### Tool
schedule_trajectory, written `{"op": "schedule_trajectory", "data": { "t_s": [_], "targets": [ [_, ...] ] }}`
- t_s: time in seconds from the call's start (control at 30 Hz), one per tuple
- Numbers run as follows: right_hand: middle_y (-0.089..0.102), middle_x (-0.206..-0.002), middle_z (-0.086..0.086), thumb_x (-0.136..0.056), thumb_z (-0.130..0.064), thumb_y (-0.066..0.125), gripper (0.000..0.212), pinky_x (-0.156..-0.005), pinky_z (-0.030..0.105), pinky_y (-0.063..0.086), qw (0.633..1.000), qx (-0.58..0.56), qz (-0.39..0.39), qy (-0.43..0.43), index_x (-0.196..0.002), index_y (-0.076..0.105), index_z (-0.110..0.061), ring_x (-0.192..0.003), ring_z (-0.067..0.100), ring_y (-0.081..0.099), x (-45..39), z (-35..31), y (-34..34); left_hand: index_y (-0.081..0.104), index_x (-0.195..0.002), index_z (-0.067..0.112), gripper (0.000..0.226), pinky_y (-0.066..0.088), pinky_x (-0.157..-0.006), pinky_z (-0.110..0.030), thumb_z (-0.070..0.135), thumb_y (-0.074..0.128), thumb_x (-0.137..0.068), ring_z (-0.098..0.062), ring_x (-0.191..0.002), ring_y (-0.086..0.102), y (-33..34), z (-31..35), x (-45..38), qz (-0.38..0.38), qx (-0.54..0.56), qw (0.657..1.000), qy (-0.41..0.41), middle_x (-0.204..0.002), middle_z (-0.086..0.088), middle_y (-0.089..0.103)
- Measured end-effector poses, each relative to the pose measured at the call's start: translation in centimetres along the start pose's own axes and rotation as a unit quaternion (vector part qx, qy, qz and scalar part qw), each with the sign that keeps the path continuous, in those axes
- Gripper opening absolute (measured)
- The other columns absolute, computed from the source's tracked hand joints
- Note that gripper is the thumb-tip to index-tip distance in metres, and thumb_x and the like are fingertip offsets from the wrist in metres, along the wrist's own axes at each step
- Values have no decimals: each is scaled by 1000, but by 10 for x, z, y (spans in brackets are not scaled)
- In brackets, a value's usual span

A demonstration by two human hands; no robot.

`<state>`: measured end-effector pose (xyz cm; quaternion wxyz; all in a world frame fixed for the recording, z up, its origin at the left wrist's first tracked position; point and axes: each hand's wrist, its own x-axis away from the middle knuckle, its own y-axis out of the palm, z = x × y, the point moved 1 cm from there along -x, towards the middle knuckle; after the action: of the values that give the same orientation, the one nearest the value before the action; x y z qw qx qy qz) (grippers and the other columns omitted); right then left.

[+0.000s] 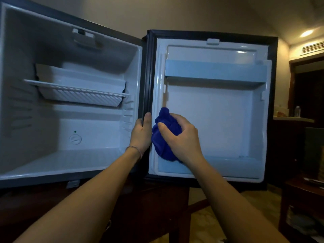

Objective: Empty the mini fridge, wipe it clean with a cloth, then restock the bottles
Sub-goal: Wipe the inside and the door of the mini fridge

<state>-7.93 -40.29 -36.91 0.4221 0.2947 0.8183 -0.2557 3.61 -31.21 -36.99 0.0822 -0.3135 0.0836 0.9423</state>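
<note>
Bunched in the curled fingers of the right hand (182,135), the blue cloth (164,137) is pressed against the lower left of the open door's inner liner (219,120), just above the bottom door shelf (228,166). Beside it, the left hand (142,132) grips the hinge-side edge of the door, thumb up along the black frame, seemingly steadying it. Both forearms reach forward and slightly upward from the bottom of the view, the right wrist bent inward toward the cloth. As for progress, the mini fridge (70,111) looks emptied: its cabinet, wire shelf (77,92) and both door shelves hold nothing. Wiping appears to be under way on the door (whether the cabinet has been wiped cannot be told). Restocking is left; one small bottle (297,111) stands on a counter far right.
</note>
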Motion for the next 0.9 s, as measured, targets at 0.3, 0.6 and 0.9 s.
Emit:
{"op": "schedule_trajectory", "data": {
  "t_s": [0.3, 0.6, 0.9],
  "targets": [
    [68, -105, -15, -85, -37, 73, 18, -88, 25, 54, 997, -17, 77, 0, -102, 69, -38, -95, 1, 64, -26, -33, 2, 55, -93, 19, 41, 47, -77, -36, 54, 37, -102, -18, -85, 60, -1, -1, -1, 15, 7, 1000, 8, -92, -3, 64],
    [70, -90, -17, -84, -34, 76, 15, -75, 12, 49, 992, -25, 116, -37, -97, 69, -32, -86, -1, 64, -61, -53, -2, 56, -104, 10, 50, 40, -71, -31, 54, 34, -102, -3, -81, 52, -1, -3, -2, 21, -23, 999, 25, -89, 5, 58],
    [69, -86, -7, -78, -41, 76, 27, -72, 40, 58, 999, 41, -18, -2, -94, 59, -26, -80, 9, 66, 9, -13, -3, 56, -99, 22, 62, 52, -94, -51, 79, 38, -83, -28, -99, 65, -3, 3, 4, -17, 9, 1000, -7, -102, -12, 68]
  ]
}}
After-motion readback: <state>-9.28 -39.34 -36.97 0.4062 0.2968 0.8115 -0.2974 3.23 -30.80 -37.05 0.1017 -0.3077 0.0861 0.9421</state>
